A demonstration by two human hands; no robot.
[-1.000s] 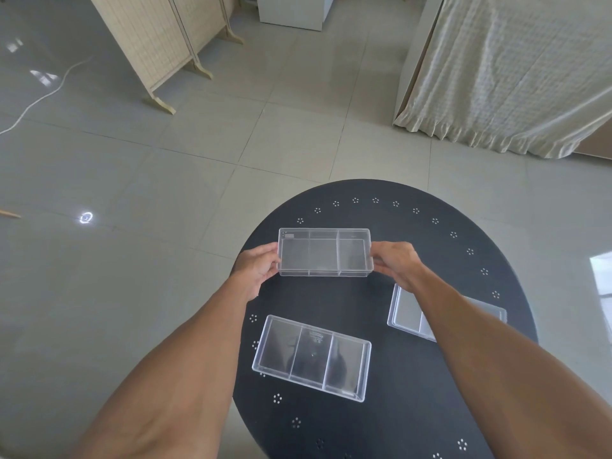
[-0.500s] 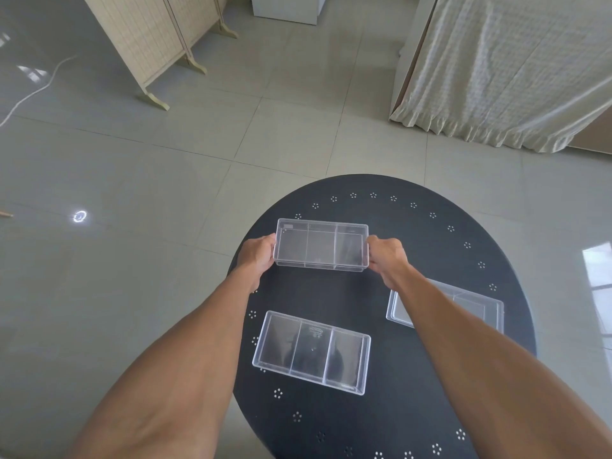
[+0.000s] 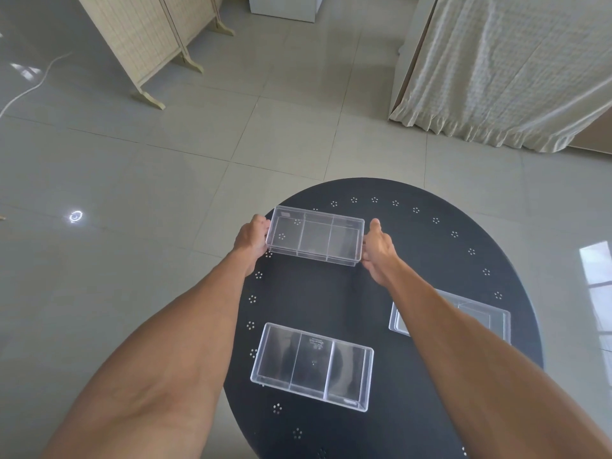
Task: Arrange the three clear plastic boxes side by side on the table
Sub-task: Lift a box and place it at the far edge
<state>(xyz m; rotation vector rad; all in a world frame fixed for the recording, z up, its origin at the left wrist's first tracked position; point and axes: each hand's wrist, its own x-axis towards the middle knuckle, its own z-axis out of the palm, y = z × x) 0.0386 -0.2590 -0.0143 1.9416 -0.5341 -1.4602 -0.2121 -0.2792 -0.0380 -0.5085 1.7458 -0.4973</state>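
Observation:
A clear three-compartment box (image 3: 314,235) is at the far left part of the round black table (image 3: 430,246). My left hand (image 3: 252,239) grips its left end and my right hand (image 3: 377,248) grips its right end. I cannot tell whether it rests on the table or hovers just above it. A second clear box (image 3: 313,364) lies near the table's front left. The third clear box (image 3: 477,318) lies at the right, partly hidden behind my right forearm.
The table's left edge runs close beside the held box, with grey tiled floor (image 3: 132,193) beyond. A folding screen (image 3: 145,31) stands far left, a curtained unit (image 3: 503,67) far right, and a white cable (image 3: 29,87) trails on the floor.
Both hands have carried the held box farther away from me, toward the table's far left edge. The other two boxes have not moved.

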